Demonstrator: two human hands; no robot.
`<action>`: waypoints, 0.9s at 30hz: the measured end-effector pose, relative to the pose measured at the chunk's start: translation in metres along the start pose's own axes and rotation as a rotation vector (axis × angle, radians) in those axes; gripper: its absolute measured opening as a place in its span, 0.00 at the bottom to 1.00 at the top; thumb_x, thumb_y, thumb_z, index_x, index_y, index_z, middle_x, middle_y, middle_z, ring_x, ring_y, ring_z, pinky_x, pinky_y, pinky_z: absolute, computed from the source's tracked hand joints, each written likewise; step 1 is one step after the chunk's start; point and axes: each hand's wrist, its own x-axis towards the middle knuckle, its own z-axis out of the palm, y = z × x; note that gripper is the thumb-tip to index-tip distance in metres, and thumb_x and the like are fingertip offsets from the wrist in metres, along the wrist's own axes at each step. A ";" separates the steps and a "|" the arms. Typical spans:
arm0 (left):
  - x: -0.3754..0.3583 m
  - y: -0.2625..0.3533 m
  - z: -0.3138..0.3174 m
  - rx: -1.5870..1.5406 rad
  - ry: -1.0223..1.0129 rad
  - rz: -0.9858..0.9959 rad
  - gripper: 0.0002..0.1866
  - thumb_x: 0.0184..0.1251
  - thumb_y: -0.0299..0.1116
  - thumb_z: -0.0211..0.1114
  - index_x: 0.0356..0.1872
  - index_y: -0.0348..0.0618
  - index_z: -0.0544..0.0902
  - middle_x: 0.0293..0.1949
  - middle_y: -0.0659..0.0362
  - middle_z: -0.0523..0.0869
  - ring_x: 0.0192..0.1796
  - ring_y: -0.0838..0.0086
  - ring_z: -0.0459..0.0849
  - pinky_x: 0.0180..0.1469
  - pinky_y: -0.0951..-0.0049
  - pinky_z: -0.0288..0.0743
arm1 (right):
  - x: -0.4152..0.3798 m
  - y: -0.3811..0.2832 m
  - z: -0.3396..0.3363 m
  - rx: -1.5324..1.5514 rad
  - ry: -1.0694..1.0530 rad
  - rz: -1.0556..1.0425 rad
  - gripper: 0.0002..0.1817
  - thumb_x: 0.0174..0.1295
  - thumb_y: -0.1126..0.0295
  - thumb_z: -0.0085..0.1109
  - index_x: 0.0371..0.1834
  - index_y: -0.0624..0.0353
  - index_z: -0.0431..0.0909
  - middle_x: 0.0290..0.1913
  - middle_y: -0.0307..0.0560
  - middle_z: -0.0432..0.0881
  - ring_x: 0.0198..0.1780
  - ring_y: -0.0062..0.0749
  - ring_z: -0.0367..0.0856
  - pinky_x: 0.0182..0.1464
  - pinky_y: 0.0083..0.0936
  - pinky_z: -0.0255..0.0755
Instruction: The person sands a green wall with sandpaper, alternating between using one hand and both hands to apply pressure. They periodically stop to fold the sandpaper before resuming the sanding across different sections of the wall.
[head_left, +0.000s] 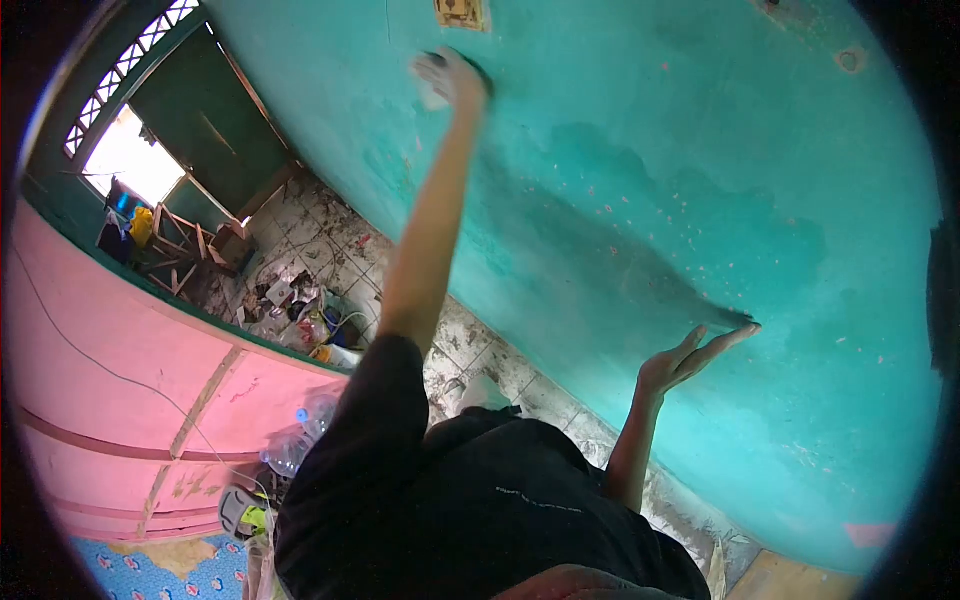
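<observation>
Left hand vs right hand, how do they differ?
Clarity: left hand is blurred; right hand is fairly sharp.
Height in view: left hand is near the top; right hand is lower.
Fingers: right hand's are outstretched, thumb apart; left hand's are too blurred to read, with something pale beside them.
Shared: both reach toward the green wall.

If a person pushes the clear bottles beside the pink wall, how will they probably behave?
The clear bottles look like see-through plastic, so they are probably light and may dent when squeezed. Their rounded sides suggest they could roll if pushed.
</observation>
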 end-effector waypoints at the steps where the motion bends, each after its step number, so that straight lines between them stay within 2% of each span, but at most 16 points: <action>1: -0.048 -0.005 0.019 0.097 -0.020 0.144 0.40 0.83 0.49 0.39 0.79 0.28 0.38 0.82 0.42 0.33 0.84 0.52 0.34 0.82 0.53 0.32 | 0.001 0.000 0.005 -0.012 0.017 -0.007 0.37 0.80 0.56 0.38 0.83 0.61 0.36 0.85 0.58 0.30 0.85 0.50 0.29 0.81 0.51 0.29; 2: -0.105 -0.011 0.034 0.197 -0.039 0.283 0.40 0.83 0.51 0.38 0.79 0.28 0.38 0.82 0.42 0.32 0.84 0.52 0.34 0.82 0.54 0.30 | 0.000 -0.004 0.011 -0.011 0.021 -0.007 0.37 0.80 0.56 0.38 0.83 0.61 0.36 0.85 0.58 0.30 0.85 0.50 0.29 0.81 0.51 0.29; 4: -0.185 0.064 0.022 0.167 -0.351 0.035 0.41 0.83 0.53 0.36 0.79 0.29 0.37 0.82 0.43 0.33 0.84 0.55 0.34 0.82 0.57 0.28 | 0.000 -0.015 0.022 -0.069 0.016 0.049 0.37 0.81 0.57 0.37 0.83 0.63 0.35 0.85 0.58 0.32 0.85 0.50 0.30 0.82 0.49 0.29; 5: -0.168 0.054 0.023 0.163 -0.347 0.024 0.41 0.83 0.53 0.36 0.79 0.29 0.37 0.82 0.43 0.33 0.84 0.55 0.34 0.82 0.57 0.28 | 0.000 -0.018 0.022 -0.077 0.008 0.043 0.37 0.81 0.57 0.37 0.83 0.63 0.35 0.85 0.58 0.32 0.85 0.50 0.30 0.82 0.49 0.29; 7: -0.080 0.018 0.026 0.076 -0.025 0.183 0.42 0.83 0.55 0.36 0.79 0.29 0.35 0.82 0.44 0.32 0.84 0.56 0.35 0.82 0.56 0.27 | -0.003 -0.022 0.020 0.024 -0.046 -0.019 0.37 0.80 0.58 0.38 0.83 0.63 0.35 0.84 0.59 0.33 0.85 0.51 0.30 0.81 0.50 0.30; 9: 0.027 -0.005 -0.004 -0.008 -0.069 0.067 0.44 0.81 0.58 0.37 0.80 0.32 0.33 0.82 0.44 0.32 0.84 0.56 0.34 0.82 0.56 0.27 | -0.006 -0.023 0.016 0.018 -0.058 -0.021 0.36 0.80 0.59 0.38 0.83 0.62 0.36 0.84 0.60 0.33 0.85 0.52 0.30 0.81 0.50 0.30; 12: 0.074 -0.023 -0.014 -0.089 -0.061 0.036 0.45 0.80 0.58 0.41 0.80 0.36 0.33 0.82 0.43 0.32 0.84 0.56 0.34 0.82 0.56 0.28 | -0.014 -0.026 0.017 0.005 -0.070 -0.007 0.36 0.80 0.60 0.38 0.83 0.62 0.37 0.84 0.60 0.33 0.85 0.52 0.30 0.81 0.51 0.30; 14: -0.029 0.001 0.003 0.083 -0.093 0.246 0.45 0.80 0.57 0.42 0.81 0.38 0.34 0.82 0.45 0.31 0.84 0.57 0.34 0.82 0.57 0.28 | -0.011 -0.027 0.030 0.002 -0.052 -0.013 0.36 0.80 0.60 0.38 0.83 0.62 0.37 0.84 0.60 0.33 0.85 0.53 0.30 0.81 0.51 0.30; 16: -0.114 0.029 0.017 0.350 -0.260 0.014 0.43 0.81 0.55 0.42 0.81 0.37 0.34 0.83 0.48 0.30 0.84 0.58 0.34 0.82 0.55 0.32 | -0.015 -0.027 0.039 -0.012 -0.060 -0.014 0.36 0.80 0.60 0.38 0.83 0.63 0.38 0.84 0.61 0.34 0.85 0.53 0.30 0.81 0.52 0.30; 17: -0.107 0.016 0.016 0.347 -0.260 0.004 0.43 0.81 0.55 0.42 0.81 0.37 0.34 0.83 0.48 0.30 0.84 0.58 0.34 0.82 0.55 0.32 | -0.016 -0.029 0.043 -0.019 -0.065 -0.017 0.36 0.80 0.60 0.38 0.83 0.63 0.38 0.84 0.61 0.34 0.85 0.53 0.30 0.81 0.52 0.30; 19: -0.076 -0.020 0.020 0.120 -0.042 0.243 0.41 0.82 0.52 0.40 0.81 0.36 0.35 0.83 0.49 0.32 0.84 0.58 0.35 0.81 0.52 0.33 | -0.017 -0.032 0.050 -0.023 -0.077 -0.068 0.36 0.80 0.58 0.39 0.83 0.63 0.40 0.84 0.61 0.34 0.85 0.53 0.30 0.81 0.52 0.31; 21: 0.021 -0.020 -0.008 -0.054 -0.029 0.167 0.40 0.83 0.50 0.41 0.81 0.35 0.36 0.83 0.47 0.33 0.84 0.57 0.35 0.81 0.52 0.32 | -0.019 -0.033 0.055 -0.026 -0.076 -0.062 0.36 0.80 0.56 0.38 0.83 0.62 0.40 0.84 0.61 0.34 0.85 0.54 0.30 0.81 0.52 0.31; 26: 0.018 -0.024 -0.015 0.130 -0.115 0.330 0.39 0.84 0.47 0.37 0.79 0.30 0.33 0.82 0.45 0.29 0.84 0.55 0.28 0.81 0.53 0.27 | -0.040 -0.046 0.118 -0.042 -0.033 -0.018 0.36 0.80 0.53 0.38 0.83 0.60 0.43 0.84 0.60 0.33 0.84 0.55 0.30 0.81 0.53 0.30; 27: -0.035 -0.018 -0.022 0.021 -0.259 0.358 0.38 0.84 0.44 0.37 0.79 0.30 0.31 0.82 0.44 0.28 0.84 0.54 0.26 0.81 0.52 0.26 | -0.043 -0.055 0.136 -0.004 -0.059 -0.038 0.36 0.80 0.53 0.38 0.83 0.59 0.43 0.84 0.60 0.32 0.85 0.55 0.29 0.80 0.53 0.29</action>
